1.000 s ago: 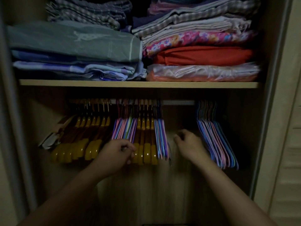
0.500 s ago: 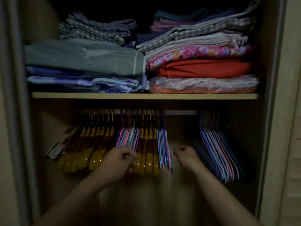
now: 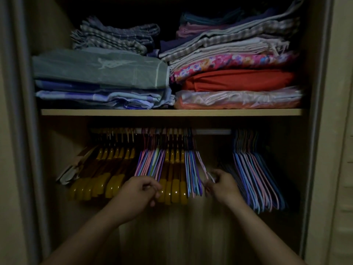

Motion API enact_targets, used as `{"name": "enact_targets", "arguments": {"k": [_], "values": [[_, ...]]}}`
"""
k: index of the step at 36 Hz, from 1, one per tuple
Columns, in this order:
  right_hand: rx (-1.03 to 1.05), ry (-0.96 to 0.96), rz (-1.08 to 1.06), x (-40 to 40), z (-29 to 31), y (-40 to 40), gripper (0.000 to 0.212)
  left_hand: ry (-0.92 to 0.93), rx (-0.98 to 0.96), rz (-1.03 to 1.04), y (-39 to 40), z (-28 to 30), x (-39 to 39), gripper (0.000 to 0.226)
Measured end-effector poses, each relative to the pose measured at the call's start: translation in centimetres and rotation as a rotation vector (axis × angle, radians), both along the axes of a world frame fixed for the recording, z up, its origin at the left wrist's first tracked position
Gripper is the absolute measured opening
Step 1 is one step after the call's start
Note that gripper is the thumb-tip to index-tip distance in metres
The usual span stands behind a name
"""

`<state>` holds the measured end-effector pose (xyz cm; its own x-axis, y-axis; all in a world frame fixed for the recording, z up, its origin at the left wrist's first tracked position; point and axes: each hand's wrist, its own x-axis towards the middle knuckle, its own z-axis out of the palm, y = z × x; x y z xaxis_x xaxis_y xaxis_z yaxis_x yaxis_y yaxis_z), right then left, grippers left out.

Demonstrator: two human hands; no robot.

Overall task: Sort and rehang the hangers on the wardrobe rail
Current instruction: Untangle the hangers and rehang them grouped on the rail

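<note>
2 hands are working below the rail [image 3: 214, 131]: the right hand [image 3: 222, 185] is pinching 1 pink hanger [image 3: 201, 162], the left hand [image 3: 138, 190] is curling (contents hidden) beside 4 yellow hangers [image 3: 174, 190].

Both forearms reach forward — left hand [image 3: 138, 192] curled closed, right hand [image 3: 222, 183] in a pinching grip.

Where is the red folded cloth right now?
In the head view, the red folded cloth lies on the shelf, right-hand stack, under the pink floral fabric.
</note>
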<state>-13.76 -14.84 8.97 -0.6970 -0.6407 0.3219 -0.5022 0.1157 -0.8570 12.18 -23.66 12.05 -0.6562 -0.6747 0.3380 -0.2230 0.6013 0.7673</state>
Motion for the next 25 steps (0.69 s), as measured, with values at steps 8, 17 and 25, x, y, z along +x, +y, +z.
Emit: {"name": "enact_targets", "arguments": {"k": [8,17,25], "values": [[-0.512,0.153,-0.143,0.3,5.7,0.8,0.016,-0.024,-0.001,-0.001,-0.3,-0.5,0.6,0.021],[-0.323,-0.163,-0.154,-2.9,11.7,-5.2,0.020,0.031,0.060,-0.018,1.3,0.1,1.5,0.019],[0.081,-0.291,-0.087,-5.1,2.4,-5.1,0.007,0.041,0.309,-0.132,3.3,-5.6,1.8,0.019]]}}
